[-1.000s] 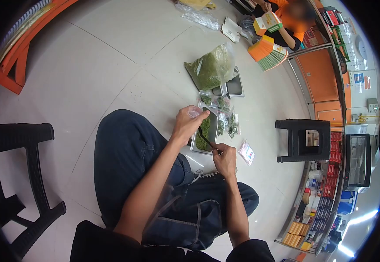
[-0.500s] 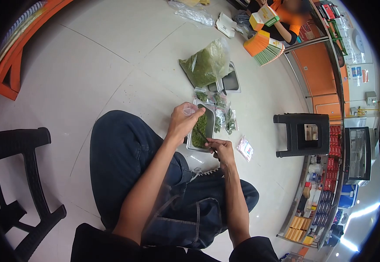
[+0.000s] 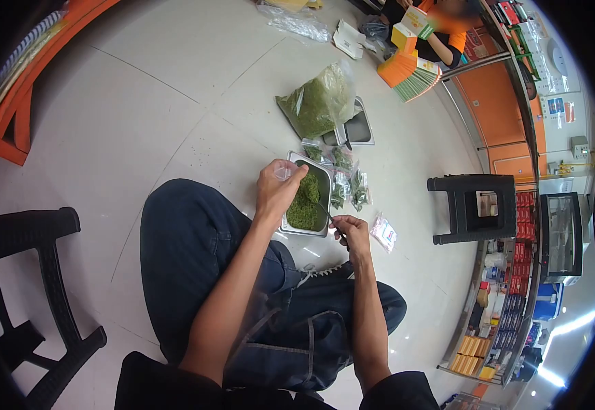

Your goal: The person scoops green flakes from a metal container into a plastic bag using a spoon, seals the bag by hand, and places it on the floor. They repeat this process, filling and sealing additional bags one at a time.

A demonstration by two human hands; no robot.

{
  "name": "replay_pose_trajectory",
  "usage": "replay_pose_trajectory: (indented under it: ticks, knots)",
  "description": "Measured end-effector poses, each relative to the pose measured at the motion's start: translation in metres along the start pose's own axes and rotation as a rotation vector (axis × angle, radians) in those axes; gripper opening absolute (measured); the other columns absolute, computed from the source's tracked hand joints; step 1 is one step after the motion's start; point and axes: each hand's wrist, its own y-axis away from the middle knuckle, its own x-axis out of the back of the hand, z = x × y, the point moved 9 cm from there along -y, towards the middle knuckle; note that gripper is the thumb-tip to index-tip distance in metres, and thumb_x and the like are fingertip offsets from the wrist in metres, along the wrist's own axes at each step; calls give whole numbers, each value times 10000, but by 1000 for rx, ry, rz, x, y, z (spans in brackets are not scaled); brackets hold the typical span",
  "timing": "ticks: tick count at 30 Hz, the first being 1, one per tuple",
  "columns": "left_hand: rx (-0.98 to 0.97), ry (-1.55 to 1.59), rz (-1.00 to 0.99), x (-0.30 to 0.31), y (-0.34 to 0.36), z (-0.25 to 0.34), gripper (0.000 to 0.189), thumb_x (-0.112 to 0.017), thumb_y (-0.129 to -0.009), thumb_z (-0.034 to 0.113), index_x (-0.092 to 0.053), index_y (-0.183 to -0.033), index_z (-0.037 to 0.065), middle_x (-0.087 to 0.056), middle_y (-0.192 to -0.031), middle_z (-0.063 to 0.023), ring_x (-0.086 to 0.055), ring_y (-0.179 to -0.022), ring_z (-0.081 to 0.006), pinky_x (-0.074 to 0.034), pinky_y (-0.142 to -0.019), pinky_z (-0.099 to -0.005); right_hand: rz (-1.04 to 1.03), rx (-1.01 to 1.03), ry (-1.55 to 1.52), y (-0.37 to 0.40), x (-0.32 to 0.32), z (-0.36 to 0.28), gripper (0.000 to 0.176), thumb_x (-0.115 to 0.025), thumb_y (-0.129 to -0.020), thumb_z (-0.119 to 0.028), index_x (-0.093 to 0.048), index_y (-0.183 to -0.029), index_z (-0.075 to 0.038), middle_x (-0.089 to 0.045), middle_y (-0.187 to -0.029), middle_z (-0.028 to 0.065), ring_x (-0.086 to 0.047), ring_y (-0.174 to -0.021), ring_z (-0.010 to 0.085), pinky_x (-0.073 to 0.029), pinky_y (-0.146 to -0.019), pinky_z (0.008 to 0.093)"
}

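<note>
A metal pan [image 3: 286,226] of chopped dried green herb [image 3: 302,215] stands on the floor in front of my crossed legs. My right hand [image 3: 353,236] grips a dark spoon [image 3: 325,212], its bowl end over the herb with a green heap on it. At the pan's far left edge, my left hand [image 3: 275,190] pinches a small clear plastic bag [image 3: 283,172]. Several small zip bags of green leaves [image 3: 359,189] lie along the pan's right side. Beyond them a large clear bag of green herb [image 3: 319,102] leans by a second metal pan [image 3: 360,130].
A white-and-pink packet [image 3: 383,232] lies to the right. Black stools [image 3: 472,210] stand at both sides. Another person [image 3: 441,44] sits at the far right, holding orange-and-green boxes near a fan of flat cartons [image 3: 410,75]. Stocked shelves [image 3: 495,321] line the right.
The spoon has come up with a heap of herb on it. My left hand, with the small bag, has shifted slightly left, and the pan appears a little further left.
</note>
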Motion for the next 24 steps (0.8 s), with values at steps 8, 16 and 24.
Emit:
replay_pose_trajectory:
  ticks: [8,16,24]
  knots:
    - [13,-50,10,2,2,3,250,-758,-838,236,-644,-903,23,-584,-760,-8,-493,-680,-83,-396,-611,-252,-43,58,-11,-13,-1,10,136,-597,-829,-47,-678,-920,16,-696,-777,70,-555,-598,102,-389,-545,225]
    - [-43,-72,37,3,-1,2,253,-765,-833,249,-649,-870,28,-573,-738,-5,-478,-670,-79,-392,-606,-258,-29,111,-11,-16,1,10,151,-595,-818,-24,-678,-930,34,-696,-787,89,-570,-657,129,-436,-642,248]
    - [-39,-160,69,6,-3,0,272,-778,-819,271,-647,-859,36,-575,-725,-4,-488,-654,-84,-397,-585,-264,-26,93,-32,-16,1,10,148,-584,-811,-3,-673,-920,44,-688,-777,86,-561,-687,125,-436,-678,249]
